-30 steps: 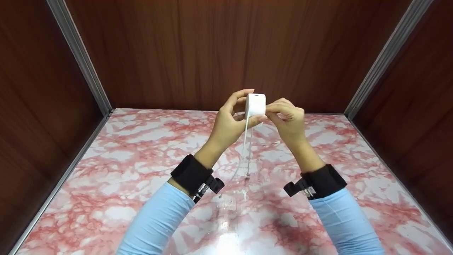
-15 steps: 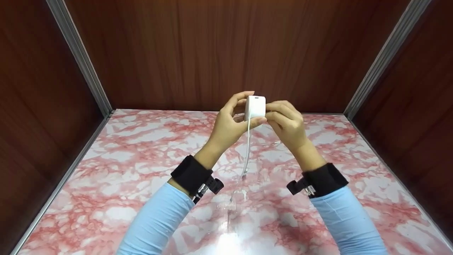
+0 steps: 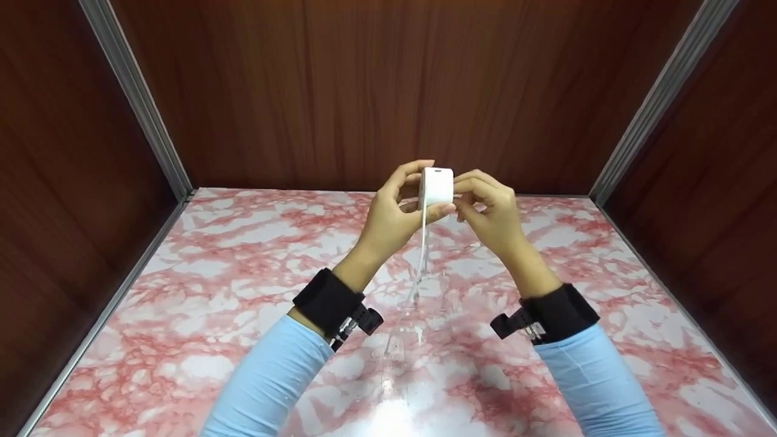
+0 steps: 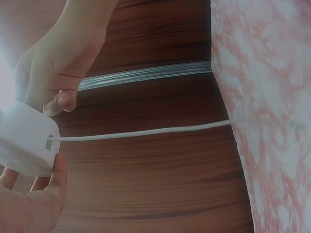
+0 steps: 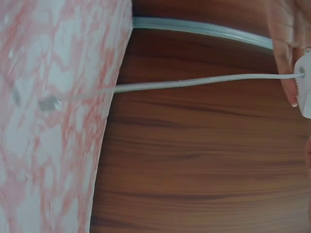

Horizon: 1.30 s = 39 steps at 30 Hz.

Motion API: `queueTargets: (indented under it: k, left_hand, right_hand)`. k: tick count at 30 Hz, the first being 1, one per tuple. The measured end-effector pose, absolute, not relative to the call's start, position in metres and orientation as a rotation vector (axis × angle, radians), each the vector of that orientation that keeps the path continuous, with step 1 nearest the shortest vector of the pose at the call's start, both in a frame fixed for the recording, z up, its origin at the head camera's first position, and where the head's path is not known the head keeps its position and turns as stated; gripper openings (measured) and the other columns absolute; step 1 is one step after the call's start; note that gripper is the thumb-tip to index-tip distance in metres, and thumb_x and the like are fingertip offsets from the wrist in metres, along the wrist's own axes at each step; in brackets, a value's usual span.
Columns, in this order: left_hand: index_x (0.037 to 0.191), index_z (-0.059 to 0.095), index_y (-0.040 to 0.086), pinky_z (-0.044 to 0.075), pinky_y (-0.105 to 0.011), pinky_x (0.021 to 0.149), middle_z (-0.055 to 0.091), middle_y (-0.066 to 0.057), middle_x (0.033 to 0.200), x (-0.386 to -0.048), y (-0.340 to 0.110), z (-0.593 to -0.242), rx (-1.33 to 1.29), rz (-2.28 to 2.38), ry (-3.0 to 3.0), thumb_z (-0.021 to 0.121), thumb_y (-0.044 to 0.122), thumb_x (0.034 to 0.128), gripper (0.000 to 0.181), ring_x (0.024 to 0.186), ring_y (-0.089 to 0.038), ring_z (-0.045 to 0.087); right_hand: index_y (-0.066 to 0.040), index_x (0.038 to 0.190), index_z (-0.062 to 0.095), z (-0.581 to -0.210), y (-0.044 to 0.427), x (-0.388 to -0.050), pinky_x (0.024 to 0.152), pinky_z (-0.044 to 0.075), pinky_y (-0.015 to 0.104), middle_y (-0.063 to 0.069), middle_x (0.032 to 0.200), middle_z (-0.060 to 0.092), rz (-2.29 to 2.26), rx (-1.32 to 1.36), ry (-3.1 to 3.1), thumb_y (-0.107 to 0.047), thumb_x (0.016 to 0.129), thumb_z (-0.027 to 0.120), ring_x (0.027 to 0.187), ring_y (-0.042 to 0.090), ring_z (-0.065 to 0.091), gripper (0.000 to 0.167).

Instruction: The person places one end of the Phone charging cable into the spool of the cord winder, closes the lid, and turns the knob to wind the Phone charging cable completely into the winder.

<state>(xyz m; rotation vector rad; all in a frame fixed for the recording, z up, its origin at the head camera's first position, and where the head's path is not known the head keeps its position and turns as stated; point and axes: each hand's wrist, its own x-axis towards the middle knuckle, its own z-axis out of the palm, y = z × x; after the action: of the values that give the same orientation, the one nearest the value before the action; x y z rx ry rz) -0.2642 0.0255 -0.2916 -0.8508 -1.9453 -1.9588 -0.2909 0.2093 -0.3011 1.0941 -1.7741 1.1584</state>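
A white box-like device (image 3: 439, 187) with a small dark slot near its top is held up above the table. My left hand (image 3: 391, 212) grips it, thumb along the lower edge and fingers behind. The right hand (image 3: 495, 209) has bent fingers touching the device's right side; what the fingertips do there is hidden. From the device a white cable (image 3: 422, 249) hangs down. In the left wrist view the cable (image 4: 146, 132) leaves a hole in the device (image 4: 29, 138). The right wrist view shows the cable (image 5: 194, 81) and part of the device (image 5: 304, 87).
Below the hands lies a table with a red and white marbled top (image 3: 243, 291). A brown wood-grain panel (image 3: 364, 91) stands behind it, with more panels at both sides and metal rails (image 3: 142, 103) at the corners.
The device and left hand have sunk slightly. My right hand's fingers have shifted at the device's side, and the cable has swung a little.
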Motion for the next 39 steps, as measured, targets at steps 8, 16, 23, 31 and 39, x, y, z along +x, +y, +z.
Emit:
queueTargets:
  k: [8, 16, 23, 31, 39]
  left_hand:
    - [0.133, 0.051, 0.009, 0.054, -0.031, 0.092, 0.061, -0.013, 0.118, -0.264, 0.026, -0.293, -0.836, -1.941, -1.964, 0.082, 0.013, 0.0776, 0.064, 0.103, -0.022, 0.063]
    - [0.134, 0.051, 0.008, 0.054, -0.028, 0.091, 0.060, -0.014, 0.119, -0.266, 0.027, -0.294, -0.830, -1.936, -1.971, 0.082, 0.013, 0.0776, 0.064, 0.105, -0.023, 0.062]
    - [0.133, 0.052, 0.009, 0.054, -0.030, 0.092, 0.060, -0.014, 0.119, -0.266, 0.026, -0.295, -0.830, -1.929, -1.960, 0.082, 0.013, 0.0777, 0.063, 0.106, -0.022, 0.062]
    - [0.133, 0.052, 0.010, 0.053, -0.030, 0.092, 0.059, -0.013, 0.120, -0.267, 0.026, -0.296, -0.827, -1.977, -1.949, 0.082, 0.013, 0.0776, 0.063, 0.106, -0.023, 0.062]
    - [0.134, 0.050, 0.008, 0.053, -0.034, 0.093, 0.059, -0.014, 0.119, -0.267, 0.025, -0.296, -0.841, -1.975, -1.961, 0.081, 0.013, 0.0785, 0.064, 0.105, -0.023, 0.062]
  right_hand:
    - [0.014, 0.085, 0.057, -0.302, 0.207, -0.287, 0.040, 0.036, 0.016, -0.006, 0.069, 0.060, 1.713, 1.001, -1.813, 0.015, 0.083, 0.063, 0.047, 0.002, 0.044, 0.007]
    - [-0.014, 0.083, 0.063, -0.303, 0.200, -0.283, 0.040, 0.030, 0.013, -0.005, 0.067, 0.064, 1.923, 0.905, -1.722, 0.014, 0.084, 0.060, 0.044, -0.001, 0.040, 0.027]
    - [0.010, 0.081, 0.064, -0.308, 0.203, -0.288, 0.041, 0.035, 0.017, -0.009, 0.073, 0.064, 1.689, 1.011, -1.715, 0.019, 0.083, 0.059, 0.049, 0.004, 0.046, 0.011]
    - [0.009, 0.083, 0.068, -0.310, 0.205, -0.289, 0.046, 0.041, 0.015, -0.007, 0.085, 0.068, 1.528, 1.027, -1.722, 0.006, 0.082, 0.068, 0.065, 0.004, 0.055, 0.002]
    - [0.004, 0.078, 0.071, -0.310, 0.206, -0.293, 0.051, 0.044, 0.012, -0.009, 0.086, 0.070, 1.283, 0.990, -1.712, 0.014, 0.077, 0.070, 0.073, 0.001, 0.059, 0.010]
